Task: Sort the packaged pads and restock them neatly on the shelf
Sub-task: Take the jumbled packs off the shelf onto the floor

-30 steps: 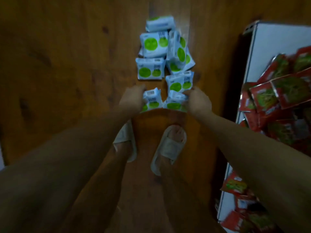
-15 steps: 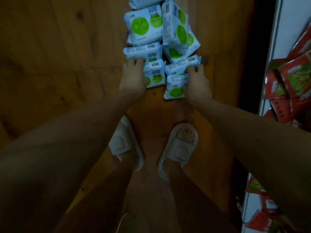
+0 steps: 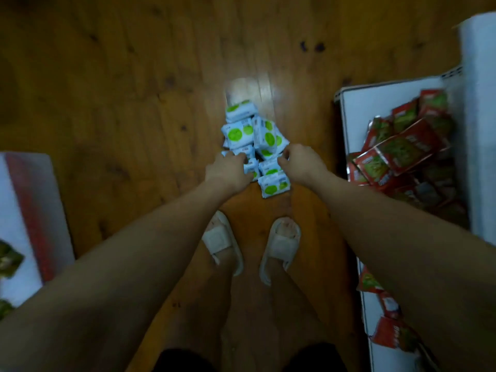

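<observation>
Under me is a knotty wooden floor point(image 3: 120, 103) with a bright glare patch ahead, and my feet stand on it in pale slippers point(image 3: 279, 245). To my right, red snack packets point(image 3: 402, 151) lie heaped in a jumble. At my left edge sits a white surface with a red strip point(image 3: 35, 210) and blurred green packets point(image 3: 8, 261).

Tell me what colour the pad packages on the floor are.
Pale blue-white with bright green circles, seen in the head view: pad packages.
</observation>
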Tool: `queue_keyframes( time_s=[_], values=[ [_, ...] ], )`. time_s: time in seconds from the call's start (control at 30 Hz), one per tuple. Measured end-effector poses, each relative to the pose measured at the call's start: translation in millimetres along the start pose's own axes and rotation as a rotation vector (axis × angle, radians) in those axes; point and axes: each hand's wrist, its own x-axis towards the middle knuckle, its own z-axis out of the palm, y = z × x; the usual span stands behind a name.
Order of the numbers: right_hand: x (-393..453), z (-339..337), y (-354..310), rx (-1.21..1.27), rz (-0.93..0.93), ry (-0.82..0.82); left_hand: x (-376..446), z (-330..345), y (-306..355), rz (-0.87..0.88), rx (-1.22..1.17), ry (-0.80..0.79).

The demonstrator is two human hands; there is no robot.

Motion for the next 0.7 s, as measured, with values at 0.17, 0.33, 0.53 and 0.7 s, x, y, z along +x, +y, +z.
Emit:
queue_keyframes(
  time_s=[0.17, 0.33, 0.53, 0.7],
  values=[
    [-150, -97, -59, 0.119, -0.007, 0.020, -144, -106, 55, 0.060, -0.068, -0.012],
    [-291, -133, -83, 0.169, 0.019, 0.152, -262, -176, 82, 0.148, -0.144, 0.084],
    [-395, -127, -107, 0.337, 0.125, 0.344, -337, -207, 101, 0.379, -0.010, 0.061],
    [-467, -115, -126, 0.448, 0.226, 0.449, -387, -210, 112, 0.607, 0.051, 0.091]
  ],
)
